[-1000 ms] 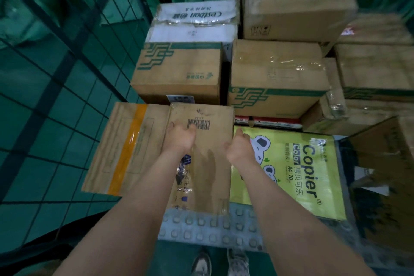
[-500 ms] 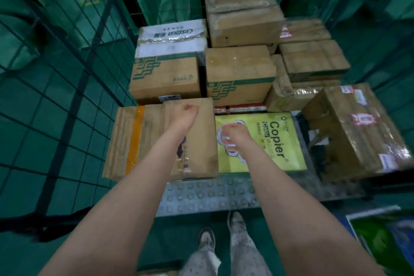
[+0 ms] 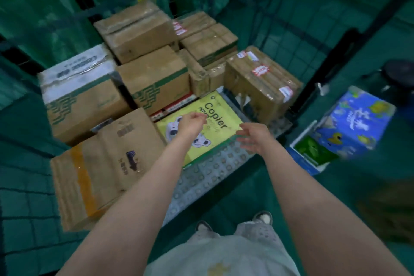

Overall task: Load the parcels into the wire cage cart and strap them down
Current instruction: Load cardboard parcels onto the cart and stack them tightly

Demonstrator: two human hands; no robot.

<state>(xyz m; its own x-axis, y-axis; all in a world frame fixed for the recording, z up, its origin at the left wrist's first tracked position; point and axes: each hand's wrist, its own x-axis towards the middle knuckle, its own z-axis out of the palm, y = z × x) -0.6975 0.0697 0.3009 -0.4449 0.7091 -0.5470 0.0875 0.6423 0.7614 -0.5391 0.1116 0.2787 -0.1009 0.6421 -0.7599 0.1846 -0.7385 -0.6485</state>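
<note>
Parcels (image 3: 154, 83) in the wire cage cart (image 3: 282, 36), none in hand. Held nothing: left hand (image 3: 192, 122) loosely curled above the yellow copier pack (image 3: 224, 134), right hand (image 3: 255, 139) with fingers spread and relaxed over that pack's front right corner. Hung both clear of the wrapping, as far as could be told (too blurred for certainty).

Found the copier pack lying flat on the cart floor (image 3: 212, 172) near its front edge, just beside a long flat brown box (image 3: 105, 159) filling the front left corner. Saw taller cartons packed along the back edge and a taped carton (image 3: 262, 80) at the right edge, with bare studded floor showing only along the front edge. Noted one blue printed parcel (image 3: 358, 119) outside the cart, on the ground near the front right corner.

Judged the step to be fetching that one. Needed, for a good job:
- both hands low under opposite edges, not a pinch at the top;
- a flat landing on the copier pack, squared to its neighbours, rather than a perch on the narrow front strip;
- a level top layer for the strap.

Spotted no strap anywhere in view.
</note>
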